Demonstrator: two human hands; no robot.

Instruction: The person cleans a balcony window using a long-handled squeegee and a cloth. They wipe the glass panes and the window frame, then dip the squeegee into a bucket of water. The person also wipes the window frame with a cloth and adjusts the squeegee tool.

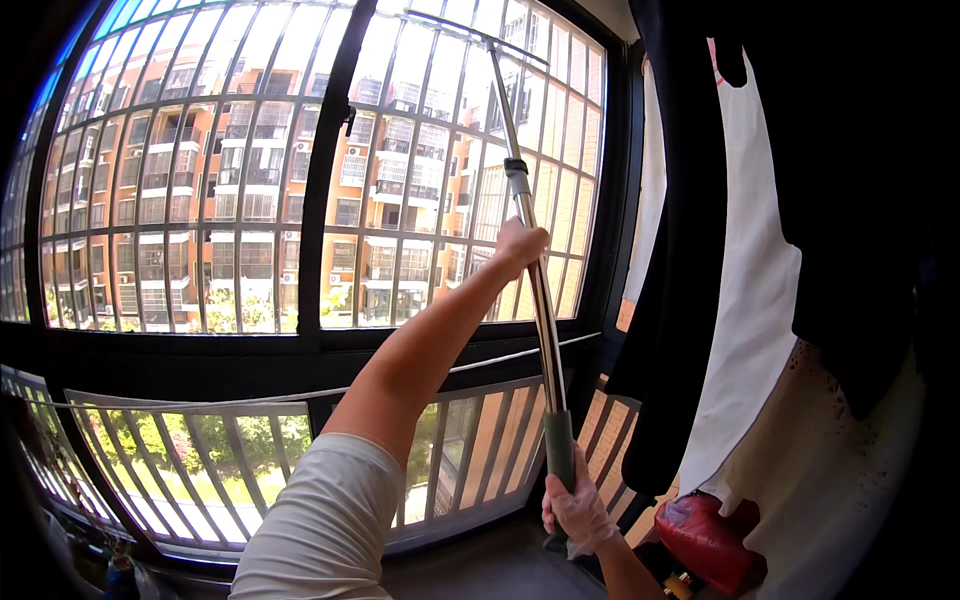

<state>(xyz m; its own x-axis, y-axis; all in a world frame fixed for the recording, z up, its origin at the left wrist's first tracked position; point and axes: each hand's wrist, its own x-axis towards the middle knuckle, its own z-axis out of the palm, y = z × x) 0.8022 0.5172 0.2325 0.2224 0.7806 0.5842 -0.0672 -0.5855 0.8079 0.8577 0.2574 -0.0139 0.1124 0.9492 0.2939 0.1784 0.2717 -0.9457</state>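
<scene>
Metal window bars (230,190) filled the left of the view, with orange apartment blocks outside; a lower railing (200,440) ran under the black sill. Landmark for everything below: the telescopic pole (535,290).

Left hand (522,245) sat on the pole's shiny mid-section, just under the grey locking collar (516,178), arm extended from a white sleeve (320,530). Fingers were wrapped closed round the tube; the far side of the grip wasn't visible, so how tight it was, can't tell.

Pole ran from the lower right up to the top of the window, leaning slightly left. Its head (510,55) met the glass near the top frame; what sort of head it was, too small to tell.

Right hand (575,510) was at the pole's bottom end, in a thin clear glove, closed round the base of the grey-green foam handle (559,450).

Judgement on doing it well: wide hand spacing looked right, with the lower hand as pivot and the upper hand steering. The collar should be locked before loading the pole, or the sections may slip. Press lightly; the tube looked thin enough to flex.

Right of the pole, dark garments (700,250) and a white one (760,300) hung close, with a red bag (710,540) below. The pole's butt needed to stay off them on any swing.
</scene>
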